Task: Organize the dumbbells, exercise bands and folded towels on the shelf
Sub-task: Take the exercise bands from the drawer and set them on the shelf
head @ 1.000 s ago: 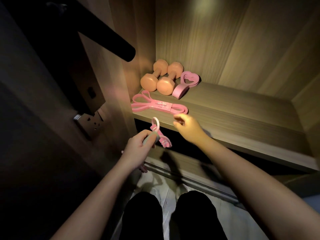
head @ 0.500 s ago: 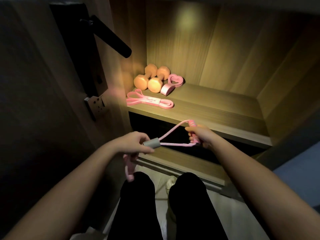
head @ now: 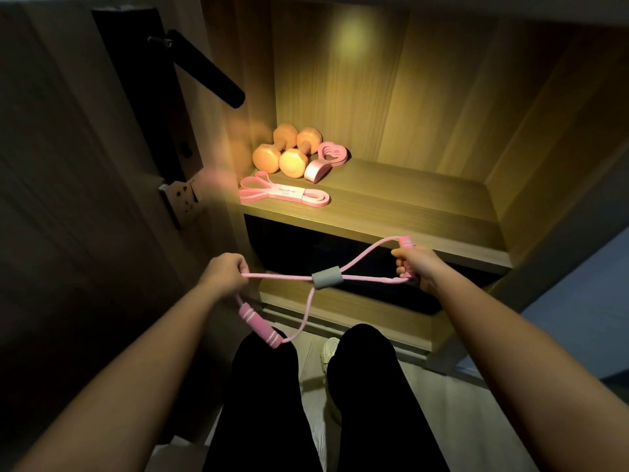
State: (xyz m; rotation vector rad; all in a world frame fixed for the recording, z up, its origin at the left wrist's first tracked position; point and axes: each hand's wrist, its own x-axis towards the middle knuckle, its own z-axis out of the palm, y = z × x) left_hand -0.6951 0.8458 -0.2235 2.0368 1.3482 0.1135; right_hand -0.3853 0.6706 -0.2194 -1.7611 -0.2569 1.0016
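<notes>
Head view, looking down into a lit wooden cupboard. Both hands are out in front of the shelf point(head: 408, 212), with a pink figure-eight exercise band point(head: 357, 258) stretched between them in mid-air, off the board and below its front edge. The left hand point(head: 226, 274) has its fingers curled tight, pinching the thin tube of the left loop. That loop's pink foam handle point(head: 259, 324) dangles beneath it, just above the knees. The right hand point(head: 413, 267) is clamped round the other foam handle point(head: 405, 241), thumb side up. The grey sleeve point(head: 326, 276) sits midway between the two hands, where the tubes cross.

Up on the shelf, tucked into the back left corner, two orange dumbbells point(head: 292, 161) lie side by side, touching, end faces toward the camera. Just to their right rests a pink heart-shaped grip point(head: 328, 158), close against the nearer dumbbell. In front of them, near the shelf's front edge, a flat pink loop band point(head: 284, 195) with a paper label lies stretched out lengthwise.

To the left, a black door handle point(head: 207, 74) juts out from a dark door. Below, black-trousered legs point(head: 265, 403) and a pale shoe point(head: 328, 349) on the floor.
</notes>
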